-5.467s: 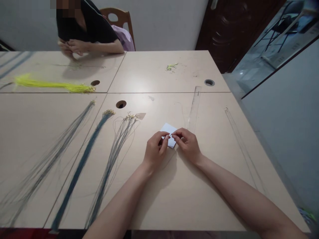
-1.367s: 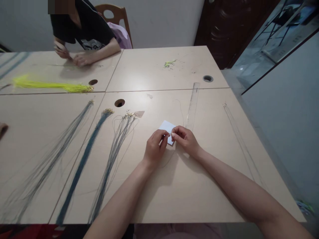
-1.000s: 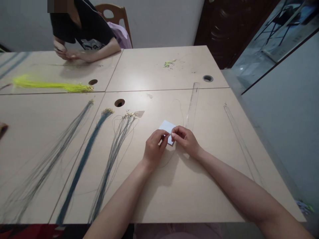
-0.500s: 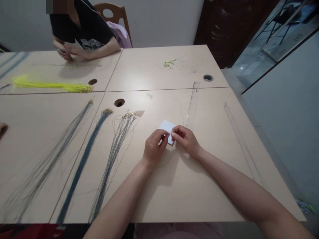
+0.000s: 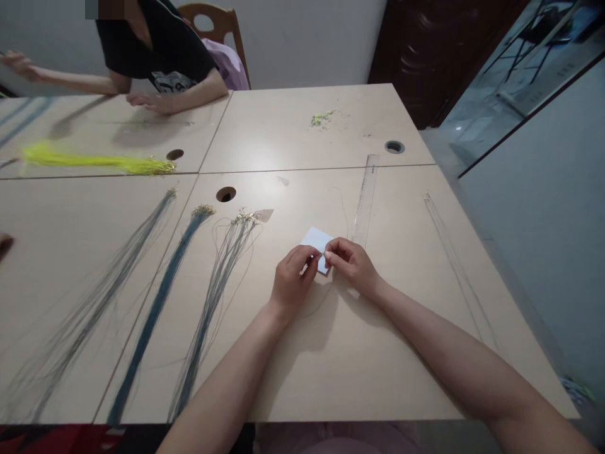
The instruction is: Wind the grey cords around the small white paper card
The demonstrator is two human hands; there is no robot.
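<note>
Over a small white square on the table, my left hand and my right hand nearly touch at the fingertips. Both are pinched closed. A thin cord runs from near the fingertips down onto the table; the part between the fingers is too small to make out. Just beyond my right hand lies a clear ruler. Left of my left hand is a bundle of grey cords with gold-coloured ends.
More bundles lie at the left: blue, grey and yellow. Two thin cords lie at the right. Yellow-green scraps are at the back. Across the table sits a person in a black shirt.
The person across the table has parted their hands, one arm now reaching out to the far left. My hands look unchanged over the white square.
</note>
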